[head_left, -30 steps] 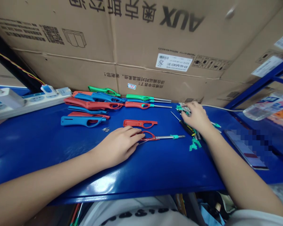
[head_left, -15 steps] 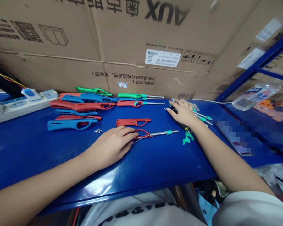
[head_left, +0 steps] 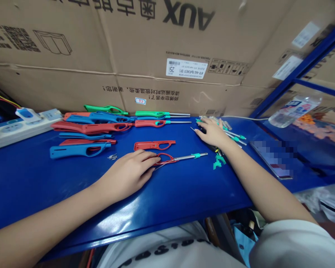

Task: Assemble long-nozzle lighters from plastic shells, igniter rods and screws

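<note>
My left hand [head_left: 132,169] is closed over the grip end of a red gas lighter [head_left: 167,160], whose metal tube and green collar point right; its handle is mostly covered by my fingers. Just behind it lies a loose red casing half [head_left: 154,145]. At the back right, my right hand [head_left: 212,132] is bent over a pile of small parts. Under its palm runs what looks like a screwdriver [head_left: 192,128], thin metal tip out to the left, black and yellow handle partly hidden. Green plastic pieces [head_left: 219,161] lie below that wrist, and metal tubes with green collars [head_left: 237,138] beside it.
Blue casings [head_left: 79,150] and red casings [head_left: 86,127] are stacked at left. Small screws [head_left: 112,157] lie near my left hand. A power strip [head_left: 25,126] sits far left, a phone [head_left: 270,158] at right, a bottle [head_left: 294,109] beyond. A cardboard wall [head_left: 128,56] backs the table.
The whole view has shifted slightly, so everything sits a little further left. Both hands keep nearly the same places, the left on the lighter and the right over the parts.
</note>
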A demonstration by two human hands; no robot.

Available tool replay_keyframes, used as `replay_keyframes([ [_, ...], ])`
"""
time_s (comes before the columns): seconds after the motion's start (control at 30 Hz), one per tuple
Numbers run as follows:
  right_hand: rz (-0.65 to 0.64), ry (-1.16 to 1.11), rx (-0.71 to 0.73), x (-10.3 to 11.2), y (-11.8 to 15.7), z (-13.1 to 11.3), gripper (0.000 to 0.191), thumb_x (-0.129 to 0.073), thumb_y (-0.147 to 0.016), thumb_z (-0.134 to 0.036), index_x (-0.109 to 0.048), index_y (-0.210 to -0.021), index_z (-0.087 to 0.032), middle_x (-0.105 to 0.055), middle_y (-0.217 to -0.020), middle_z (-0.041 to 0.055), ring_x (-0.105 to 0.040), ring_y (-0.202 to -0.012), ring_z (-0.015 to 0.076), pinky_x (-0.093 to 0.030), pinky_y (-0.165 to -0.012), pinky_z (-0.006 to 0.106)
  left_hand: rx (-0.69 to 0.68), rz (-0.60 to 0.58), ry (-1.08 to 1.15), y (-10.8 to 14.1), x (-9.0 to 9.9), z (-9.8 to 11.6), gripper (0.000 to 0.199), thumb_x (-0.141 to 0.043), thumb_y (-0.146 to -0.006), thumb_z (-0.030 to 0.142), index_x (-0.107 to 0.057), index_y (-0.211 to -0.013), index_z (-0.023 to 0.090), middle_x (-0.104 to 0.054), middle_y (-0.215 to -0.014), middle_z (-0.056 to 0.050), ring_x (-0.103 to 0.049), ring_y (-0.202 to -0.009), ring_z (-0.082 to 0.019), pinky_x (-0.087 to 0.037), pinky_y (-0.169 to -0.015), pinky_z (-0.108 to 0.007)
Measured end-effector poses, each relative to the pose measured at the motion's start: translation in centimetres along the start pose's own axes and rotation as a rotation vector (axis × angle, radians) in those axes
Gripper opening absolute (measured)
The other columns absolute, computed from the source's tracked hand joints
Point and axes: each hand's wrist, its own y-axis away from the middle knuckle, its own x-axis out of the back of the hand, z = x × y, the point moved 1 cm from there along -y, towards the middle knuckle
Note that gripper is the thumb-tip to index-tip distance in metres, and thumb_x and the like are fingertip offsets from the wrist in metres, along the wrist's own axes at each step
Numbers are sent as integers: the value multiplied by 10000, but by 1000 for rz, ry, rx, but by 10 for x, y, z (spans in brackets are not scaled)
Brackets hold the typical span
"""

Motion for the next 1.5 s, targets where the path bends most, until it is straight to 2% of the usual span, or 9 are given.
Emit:
replay_keyframes([
  [0.23, 50, -19, 85, -1, -2, 1, 398, -514, -940, -388, -697, -1227, -182, -558, -1447, 176, -472, -1371, 404, -81, -1170, 772, 13, 1, 4, 0, 1, 1, 326, -509, -979, 188, -680, -1257, 187, -700, -1260, -103, -658, -1137, -278, -578, -958, -470],
  [0.6, 173, -85, 216, 4, 0, -3, 366, -513, -928, -328, -677, -1217, -174, -574, -1372, 188, -535, -1306, 374, -95, -1176, 764, 12, -4, 1, 1, -1, -1, 331, -532, -979, 183, -661, -1284, 202, -693, -1282, -84, -649, -1167, -270, -566, -982, -452],
  [0.67, 224, -173, 269, 9, 1, -4, 310, -521, -926, -314, -696, -1156, -201, -601, -1322, 164, -562, -1274, 345, -205, -1178, 726, 29, -4, 15, 1, 1, -1, 347, -533, -975, 185, -645, -1303, 205, -684, -1303, -84, -644, -1189, -271, -561, -992, -450],
  [0.77, 302, -399, 357, 21, 4, -11, 208, -535, -932, -313, -718, -1013, -255, -639, -1202, 116, -619, -1167, 281, -461, -1076, 570, 95, 0, 64, 0, 5, -2, 401, -564, -949, 198, -609, -1346, 223, -666, -1340, -81, -647, -1193, -263, -558, -1001, -432],
  [0.83, 324, -536, 374, 28, 8, -19, 154, -577, -923, -315, -717, -964, -266, -641, -1138, 96, -636, -1103, 259, -514, -1014, 515, 138, 8, 107, 0, 7, -3, 438, -578, -937, 209, -585, -1374, 240, -647, -1370, -74, -636, -1214, -257, -550, -1015, -421],
  [0.93, 238, -783, 422, 32, 17, -39, 98, -623, -904, -297, -708, -923, -251, -635, -1077, 83, -640, -1042, 238, -563, -903, 450, 166, 15, 154, 0, 7, -5, 423, -565, -952, 233, -583, -1375, 233, -639, -1376, -82, -620, -1233, -262, -538, -1024, -429],
  [1.13, -56, -1108, 410, 23, 33, -73, 53, -634, -892, -277, -659, -889, -231, -647, -983, 45, -654, -833, 174, -561, -794, 376, 139, 59, 217, -2, 1, -7, 329, -529, -990, 266, -636, -1299, 224, -686, -1276, -83, -643, -1167, -259, -532, -998, -432],
  [1.37, -172, -732, 229, 18, 33, -68, 120, -576, -886, -220, -694, -907, -217, -716, -820, 24, -587, -660, 164, -458, -619, 311, 112, 110, 221, -2, -5, -14, 289, -500, -1011, 233, -663, -1250, 222, -707, -1207, -75, -657, -1102, -235, -540, -943, -393],
  [1.5, -112, -642, 252, 19, 31, -62, 127, -556, -879, -174, -676, -904, -206, -687, -802, 29, -580, -651, 163, -464, -609, 305, 121, 120, 205, -2, -5, -14, 278, -508, -1015, 262, -666, -1242, 231, -706, -1195, -69, -649, -1106, -243, -532, -956, -412],
])
